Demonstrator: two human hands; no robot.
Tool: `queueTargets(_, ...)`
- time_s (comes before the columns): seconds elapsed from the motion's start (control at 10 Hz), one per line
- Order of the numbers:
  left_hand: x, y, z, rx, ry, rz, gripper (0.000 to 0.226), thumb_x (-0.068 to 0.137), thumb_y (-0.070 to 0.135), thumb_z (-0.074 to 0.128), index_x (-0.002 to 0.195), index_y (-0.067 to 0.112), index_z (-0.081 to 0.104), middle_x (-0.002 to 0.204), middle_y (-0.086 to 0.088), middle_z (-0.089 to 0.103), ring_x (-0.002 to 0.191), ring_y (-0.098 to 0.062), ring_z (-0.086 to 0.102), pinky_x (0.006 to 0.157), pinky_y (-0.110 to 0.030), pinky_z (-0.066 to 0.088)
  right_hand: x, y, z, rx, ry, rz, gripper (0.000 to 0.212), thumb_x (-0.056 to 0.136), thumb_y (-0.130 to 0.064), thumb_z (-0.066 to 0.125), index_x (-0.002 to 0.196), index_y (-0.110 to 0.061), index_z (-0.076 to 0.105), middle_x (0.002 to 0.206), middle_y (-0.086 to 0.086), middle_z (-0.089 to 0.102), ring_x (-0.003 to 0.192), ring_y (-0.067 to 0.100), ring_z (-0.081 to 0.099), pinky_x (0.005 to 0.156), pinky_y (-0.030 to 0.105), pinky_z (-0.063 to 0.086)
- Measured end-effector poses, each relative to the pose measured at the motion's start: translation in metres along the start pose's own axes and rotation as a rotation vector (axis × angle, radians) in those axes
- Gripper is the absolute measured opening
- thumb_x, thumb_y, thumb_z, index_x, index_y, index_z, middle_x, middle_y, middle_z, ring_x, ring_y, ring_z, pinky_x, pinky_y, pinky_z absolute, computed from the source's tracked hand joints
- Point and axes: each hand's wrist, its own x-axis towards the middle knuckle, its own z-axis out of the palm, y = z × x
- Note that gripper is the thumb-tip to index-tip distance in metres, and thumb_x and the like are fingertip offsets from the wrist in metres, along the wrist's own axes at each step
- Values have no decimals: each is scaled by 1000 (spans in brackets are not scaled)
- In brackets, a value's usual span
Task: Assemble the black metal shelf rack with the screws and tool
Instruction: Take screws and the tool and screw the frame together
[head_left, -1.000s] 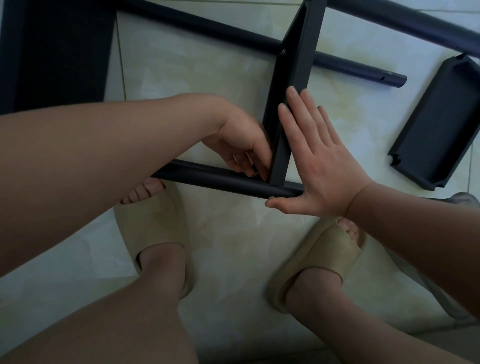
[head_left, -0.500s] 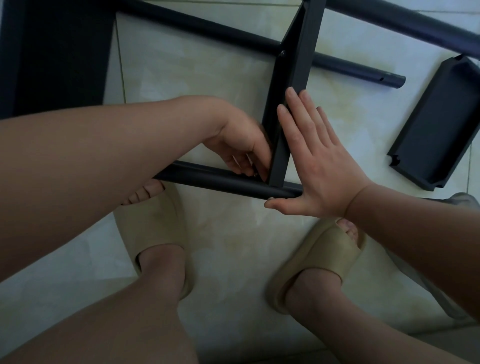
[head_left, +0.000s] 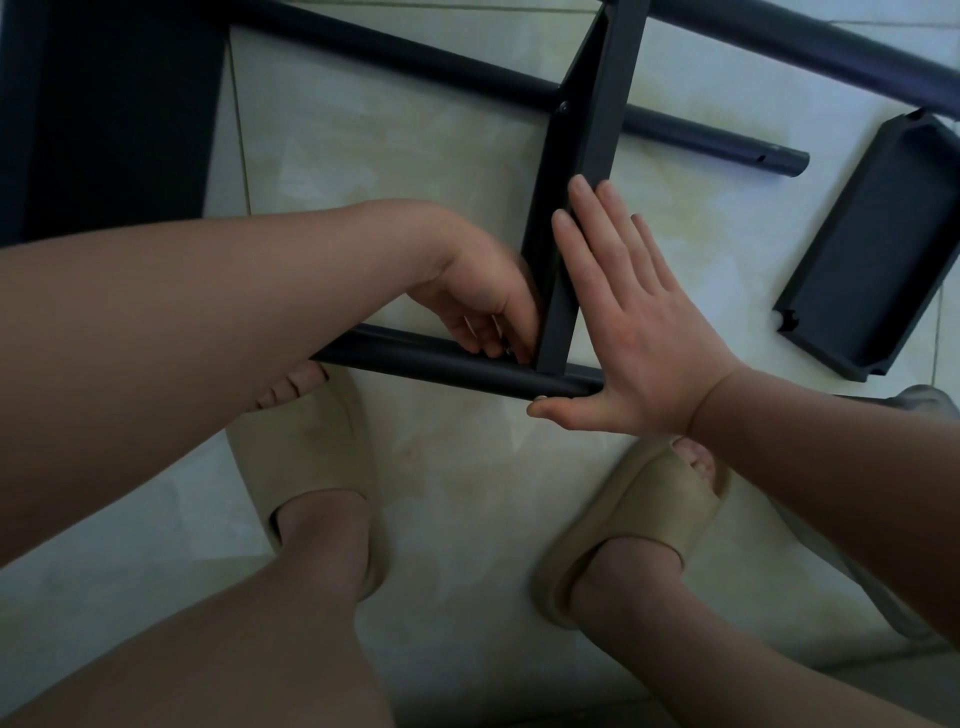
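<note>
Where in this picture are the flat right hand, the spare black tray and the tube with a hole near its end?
right hand (head_left: 639, 332), head view, back of the hand.
spare black tray (head_left: 878, 249), head view, its flat inner floor.
holed tube (head_left: 727, 143), head view, bare stretch before its end.

The left hand (head_left: 478, 301) tucks its fingertips behind the shelf panel (head_left: 597, 130) at the near tube (head_left: 441, 364); whatever they pinch is too small to tell. 1 dark panel (head_left: 119, 114), far left, is cut off.

The shelf panel (head_left: 602, 104) left of the right hand (head_left: 639, 338) is looking matte black, the slippers (head_left: 306, 452) below it beige, the floor tiles (head_left: 389, 171) mottled cream.
</note>
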Motion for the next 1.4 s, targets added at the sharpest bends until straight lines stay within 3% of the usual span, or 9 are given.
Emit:
queueTargets(0.2, -2, 2, -3, -21, -2, 44, 13, 87, 3, 69, 86, 16, 71, 78, 0, 69, 75, -13, 60, 74, -24, 49, 0, -1, 0, -2, 4, -1, 125, 81, -86, 47, 160, 2, 8, 168, 22, 0, 157, 38, -3, 123, 61, 15)
queueTargets(0.4, -2, 0, -3, -18, 2, 1, 13, 89, 12, 67, 100, 15, 72, 85, 4, 72, 81, -13, 63, 80, -28, 51, 0, 0, 0, -10, -3, 1, 126, 81, -87, 47, 160, 2, 7, 168, 22, -1, 157, 38, -4, 123, 61, 14)
queueTargets(0.6, -1, -1, 0, -20, 2, 29, 9, 89, 6, 67, 90, 14, 72, 81, 1, 70, 72, -12, 58, 73, -25, 50, 0, -1, -1, -3, -4, 4, 126, 80, -86, 49, 160, 3, 8, 168, 23, 0, 157, 38, -4, 124, 61, 14)
queueTargets(0.8, -5, 2, -5, -34, -6, 28, 12, 89, 10, 67, 99, 15, 73, 89, 0, 72, 77, -15, 59, 78, -27, 52, 0, -1, -2, -8, -13, 5, 125, 81, -86, 46, 160, 2, 8, 168, 22, -1, 157, 38, -5, 124, 60, 13)
queueTargets(1.0, -1, -2, 2, -12, -3, 35, 8, 90, 7, 66, 88, 13, 72, 79, 0, 70, 72, -14, 58, 73, -26, 50, 0, -1, -1, -3, -7, 4, 126, 80, -87, 46, 160, 2, 8, 168, 22, -1, 157, 38, -4, 124, 61, 13)
queueTargets(1.2, -6, 1, -4, -24, -7, 58, 15, 88, 5, 67, 102, 10, 70, 92, -5, 70, 83, -18, 61, 85, -32, 50, 0, -1, -1, -5, -3, 3, 126, 80, -86, 48, 160, 2, 8, 168, 23, 0, 157, 38, -4, 123, 61, 14)
queueTargets(1.4, 1, 0, 1, -13, 5, 29, 8, 90, 9, 66, 88, 13, 72, 78, 1, 70, 71, -13, 56, 73, -26, 49, 0, 0, -1, -4, -7, 3, 126, 80, -87, 47, 160, 2, 8, 168, 23, 0, 156, 38, -4, 124, 61, 14)
